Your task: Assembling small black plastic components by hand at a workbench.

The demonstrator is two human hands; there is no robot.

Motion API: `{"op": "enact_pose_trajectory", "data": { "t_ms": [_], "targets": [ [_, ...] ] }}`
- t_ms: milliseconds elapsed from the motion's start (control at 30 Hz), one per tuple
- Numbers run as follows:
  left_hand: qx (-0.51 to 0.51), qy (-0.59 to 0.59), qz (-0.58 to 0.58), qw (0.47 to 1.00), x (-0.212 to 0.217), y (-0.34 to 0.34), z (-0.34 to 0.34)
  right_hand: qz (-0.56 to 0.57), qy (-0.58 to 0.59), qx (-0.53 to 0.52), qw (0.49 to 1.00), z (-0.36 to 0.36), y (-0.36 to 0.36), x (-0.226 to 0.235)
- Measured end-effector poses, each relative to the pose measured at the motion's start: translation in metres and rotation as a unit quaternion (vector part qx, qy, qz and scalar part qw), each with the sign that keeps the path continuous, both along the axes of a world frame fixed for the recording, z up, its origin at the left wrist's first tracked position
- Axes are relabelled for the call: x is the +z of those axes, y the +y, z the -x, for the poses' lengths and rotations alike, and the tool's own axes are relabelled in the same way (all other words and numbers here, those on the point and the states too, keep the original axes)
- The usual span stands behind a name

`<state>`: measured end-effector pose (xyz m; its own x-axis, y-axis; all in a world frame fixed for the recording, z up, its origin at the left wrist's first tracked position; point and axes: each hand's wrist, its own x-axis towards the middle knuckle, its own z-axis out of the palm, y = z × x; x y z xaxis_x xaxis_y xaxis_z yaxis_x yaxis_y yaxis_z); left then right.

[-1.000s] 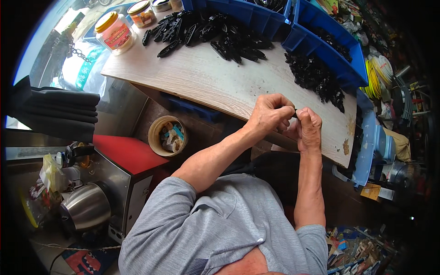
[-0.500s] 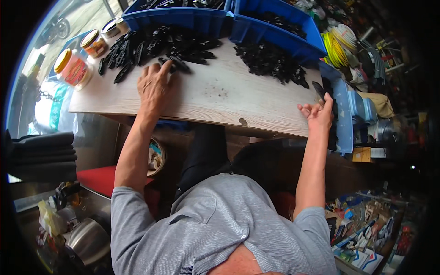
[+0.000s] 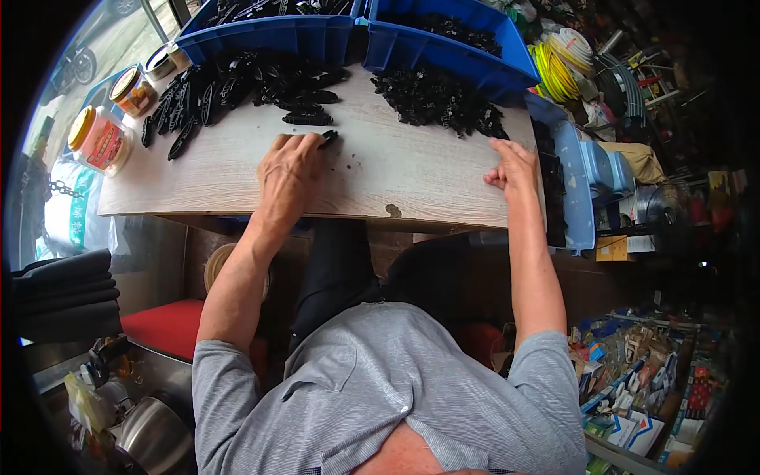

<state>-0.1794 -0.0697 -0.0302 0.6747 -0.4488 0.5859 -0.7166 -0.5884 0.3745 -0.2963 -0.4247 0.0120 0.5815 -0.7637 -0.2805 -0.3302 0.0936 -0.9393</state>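
Note:
My left hand [image 3: 285,168] is over the table's front half, fingers closed on a slim black plastic piece [image 3: 329,138] whose end juts out past the fingertips. Just beyond it lie a few similar pieces, in front of a heap of long black plastic pieces [image 3: 229,87]. At the table's right end, my right hand [image 3: 516,166] has its index finger stretched toward the near edge of a pile of small black parts [image 3: 443,103]. Its other fingers are partly curled, and nothing shows in them.
Two blue bins [image 3: 269,36] [image 3: 451,51] of black parts line the far side. Another blue bin [image 3: 582,190] with black pieces stands beside the table's right edge. Lidded jars [image 3: 101,142] occupy the left corner. Yellow coiled hose [image 3: 554,73] lies beyond the right side.
My left hand has drawn a black piece from the heap toward me. My right hand, earlier holding a long black piece by the right-hand bin, is now empty beside the small parts.

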Motion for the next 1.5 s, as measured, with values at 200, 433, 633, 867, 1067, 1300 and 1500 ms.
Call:
{"op": "enact_pose_trajectory", "data": {
  "t_ms": [200,433,633,867,1067,1300,1500],
  "targets": [
    [-0.004,0.005,-0.004,1.0,0.0,-0.016,0.0,0.073,0.083,0.062,0.992,-0.025,0.032,0.005],
    [-0.003,0.0,-0.006,1.0,0.005,-0.016,0.003,0.179,0.147,0.117,0.966,-0.038,0.036,0.005],
    [-0.039,-0.036,0.171,0.984,0.009,-0.017,0.017,0.117,0.11,0.114,0.98,-0.026,0.025,0.001],
    [-0.171,0.26,0.289,0.905,-0.002,-0.08,0.06,-0.11,-0.006,0.153,0.982,0.0,0.038,0.002],
    [-0.234,0.302,0.3,0.874,0.005,-0.129,0.055,-0.127,-0.072,0.243,0.959,0.013,0.066,-0.005],
    [-0.244,0.44,0.31,0.807,-0.008,-0.126,0.048,-0.119,-0.111,0.228,0.96,0.014,0.083,-0.006],
    [-0.236,0.581,0.391,0.674,0.002,-0.115,0.047,-0.11,-0.19,0.229,0.948,0.014,0.089,-0.017]
  ]
}}
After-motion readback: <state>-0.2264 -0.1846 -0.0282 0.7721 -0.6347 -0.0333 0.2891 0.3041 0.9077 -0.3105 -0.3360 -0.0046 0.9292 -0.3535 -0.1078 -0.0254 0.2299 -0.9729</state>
